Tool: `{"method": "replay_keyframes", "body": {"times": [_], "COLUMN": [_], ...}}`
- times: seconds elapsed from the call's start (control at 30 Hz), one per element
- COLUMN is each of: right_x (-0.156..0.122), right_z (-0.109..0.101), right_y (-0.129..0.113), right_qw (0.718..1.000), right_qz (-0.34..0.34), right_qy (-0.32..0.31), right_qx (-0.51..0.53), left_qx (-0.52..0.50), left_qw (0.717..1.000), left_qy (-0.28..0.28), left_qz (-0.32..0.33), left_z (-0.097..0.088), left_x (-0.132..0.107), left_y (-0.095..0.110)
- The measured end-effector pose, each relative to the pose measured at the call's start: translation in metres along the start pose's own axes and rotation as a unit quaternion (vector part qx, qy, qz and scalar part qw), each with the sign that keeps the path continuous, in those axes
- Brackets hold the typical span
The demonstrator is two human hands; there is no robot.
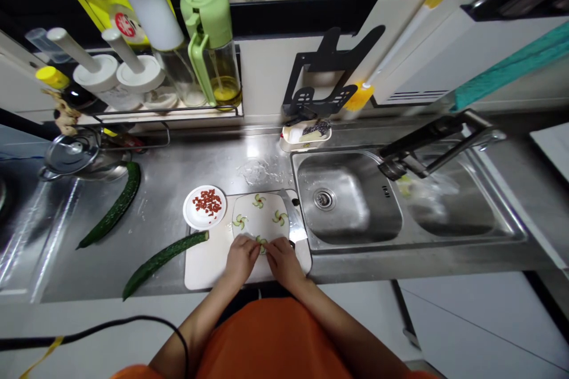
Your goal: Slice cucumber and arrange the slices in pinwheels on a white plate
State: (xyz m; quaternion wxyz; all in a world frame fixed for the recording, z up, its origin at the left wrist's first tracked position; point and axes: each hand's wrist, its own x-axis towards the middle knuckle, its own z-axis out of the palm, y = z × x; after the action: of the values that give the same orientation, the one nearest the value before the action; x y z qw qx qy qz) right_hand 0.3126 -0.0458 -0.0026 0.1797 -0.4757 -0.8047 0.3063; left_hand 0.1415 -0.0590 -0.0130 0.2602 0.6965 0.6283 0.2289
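Observation:
My left hand (242,257) and my right hand (283,259) meet at the near edge of a white plate (260,217). Their fingers are pinched together on cucumber slices (261,241), which form a pinwheel there; the fingertips partly cover them. Similar pinwheels of slices lie at the plate's left, far and right sides. Under the plate is a white cutting board (208,269). A knife (294,219) lies along the plate's right side. A cut cucumber (162,260) rests with its cut end on the board, left of my left hand.
A small white dish (188,207) of chopped red bits overlaps the board's far left corner. Another cucumber (118,207) lies farther left, near a lidded pot (73,157). To the right is a double sink (306,237) with a faucet (427,142). A rack (178,111) holds an oil bottle (208,41) and jars.

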Motion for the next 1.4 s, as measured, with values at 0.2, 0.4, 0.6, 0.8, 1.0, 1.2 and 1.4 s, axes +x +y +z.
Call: {"method": "replay_keyframes", "body": {"times": [0.2,0.4,0.6,0.8,1.0,1.2,1.4], "right_x": [0.001,0.001,0.002,0.003,0.003,0.002,0.004], "right_z": [0.000,0.003,0.002,0.001,0.002,-0.001,-0.016], "right_y": [-0.002,-0.002,-0.004,-0.006,-0.005,-0.001,0.018], "right_qw": [1.000,0.999,0.999,0.998,0.999,1.000,0.995], "right_qz": [0.002,0.007,0.009,0.010,0.009,0.009,0.054], "right_qy": [-0.014,-0.013,-0.016,-0.017,-0.014,0.008,0.084], "right_qx": [-0.020,-0.034,-0.048,-0.057,-0.047,-0.005,-0.001], "left_qx": [0.014,0.008,-0.012,-0.001,0.009,-0.024,-0.060], "left_qw": [1.000,1.000,1.000,0.999,0.999,0.999,0.993], "left_qy": [-0.005,-0.001,-0.009,-0.017,-0.018,0.001,0.085], "left_qz": [-0.002,-0.006,0.005,0.031,0.038,0.021,-0.053], "left_z": [0.001,0.001,-0.002,-0.005,-0.006,-0.009,-0.031], "left_x": [0.000,0.000,-0.002,-0.004,-0.005,-0.005,-0.008], "left_y": [0.001,0.000,-0.001,0.000,0.000,-0.003,-0.017]}}
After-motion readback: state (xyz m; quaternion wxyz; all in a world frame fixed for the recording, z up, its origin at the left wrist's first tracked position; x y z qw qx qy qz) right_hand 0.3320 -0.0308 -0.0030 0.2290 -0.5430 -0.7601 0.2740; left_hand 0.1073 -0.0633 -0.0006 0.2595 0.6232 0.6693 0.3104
